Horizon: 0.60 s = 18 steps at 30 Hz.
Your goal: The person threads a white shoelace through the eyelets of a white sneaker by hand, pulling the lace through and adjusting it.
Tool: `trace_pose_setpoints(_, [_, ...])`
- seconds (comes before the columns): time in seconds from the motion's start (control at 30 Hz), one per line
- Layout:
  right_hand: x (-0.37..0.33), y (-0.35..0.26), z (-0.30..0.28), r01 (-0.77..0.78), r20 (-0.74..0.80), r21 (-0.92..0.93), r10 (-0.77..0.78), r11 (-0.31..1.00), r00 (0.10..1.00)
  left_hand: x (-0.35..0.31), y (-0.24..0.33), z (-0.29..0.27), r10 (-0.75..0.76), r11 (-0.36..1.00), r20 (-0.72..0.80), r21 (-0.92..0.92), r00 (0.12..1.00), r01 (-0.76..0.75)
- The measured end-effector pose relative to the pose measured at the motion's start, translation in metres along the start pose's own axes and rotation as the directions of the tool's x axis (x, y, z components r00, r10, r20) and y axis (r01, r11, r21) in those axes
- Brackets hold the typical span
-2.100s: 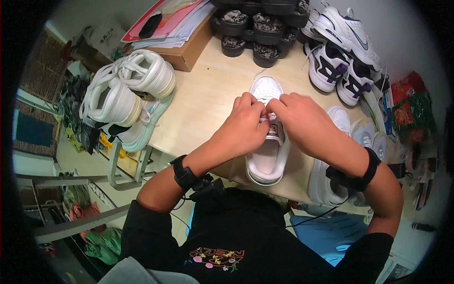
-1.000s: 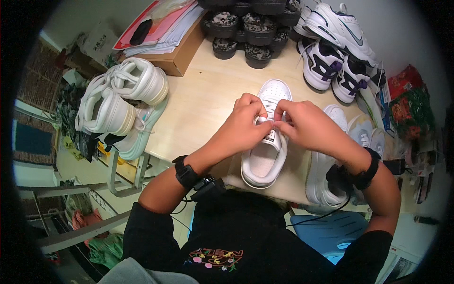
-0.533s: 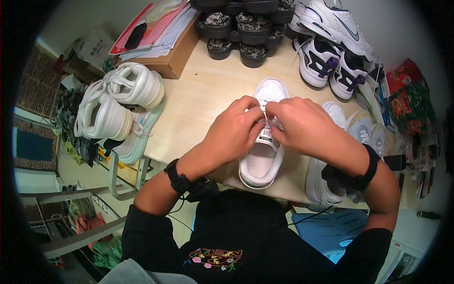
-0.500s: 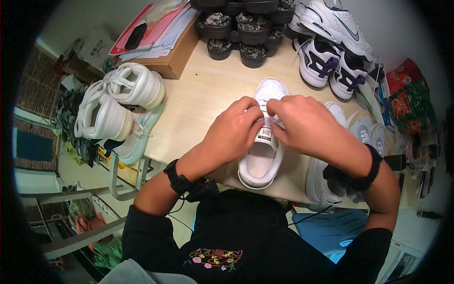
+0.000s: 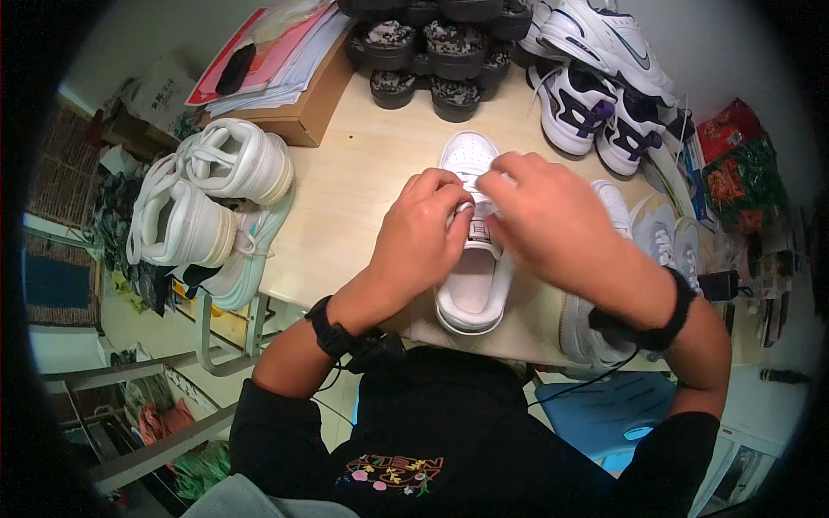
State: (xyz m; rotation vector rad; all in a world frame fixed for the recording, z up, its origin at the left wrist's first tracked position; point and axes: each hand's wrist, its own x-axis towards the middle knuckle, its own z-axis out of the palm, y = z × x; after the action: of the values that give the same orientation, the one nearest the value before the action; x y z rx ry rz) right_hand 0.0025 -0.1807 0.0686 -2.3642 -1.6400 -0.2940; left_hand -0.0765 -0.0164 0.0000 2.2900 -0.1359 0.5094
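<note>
A white low-top sneaker (image 5: pixel 473 302) sits on the table in front of me, toe pointing away. Its perforated toe, white laces (image 5: pixel 472 169) and labelled tongue (image 5: pixel 480 231) show between my hands. On the left side of the lacing, my left hand (image 5: pixel 421 226) is closed, thumb and fingers pinching a bit of white lace. My right hand (image 5: pixel 546 211) bends over the right side of the lacing, fingers curled together with a scrap of white lace showing; its fingertips are slightly blurred and partly hide the eyelets.
White sneakers (image 5: pixel 194 203) are stacked on the left. Papers lie on a cardboard box (image 5: pixel 302 116) behind them. Black camouflage-patterned shoes (image 5: pixel 453 52) are piled at the back, white-and-black sneakers (image 5: pixel 574 108) at back right. More pale shoes (image 5: pixel 661 233) stand beside my right forearm.
My right hand has shifted slightly, its fingers lifting and tilting over the laces. The sneaker's toe appears a little farther left, along with the whole view. My left hand keeps its pinch.
</note>
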Motion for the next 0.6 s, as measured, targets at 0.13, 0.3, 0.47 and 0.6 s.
trace_pose_setpoints(0.13, [-0.007,-0.011,0.025,-0.024,0.018,-0.022,0.024,0.999,1.000,-0.004,-0.003,-0.004,-0.004,1.000,0.010,-0.005,1.000,0.004])
trace_pose_setpoints(0.3, [-0.010,-0.015,0.017,-0.017,0.128,-0.207,0.044,0.978,0.991,-0.005,-0.004,-0.002,-0.007,1.000,0.050,-0.027,0.999,0.008])
trace_pose_setpoints(0.47, [-0.007,-0.010,0.035,-0.027,0.021,-0.222,0.033,0.975,0.999,-0.003,-0.002,0.000,-0.027,1.000,0.067,-0.012,0.997,0.028])
trace_pose_setpoints(0.6, [-0.006,-0.006,0.039,-0.048,0.024,-0.181,0.053,0.982,0.998,-0.003,-0.004,0.001,-0.011,0.999,0.042,-0.030,0.999,0.012])
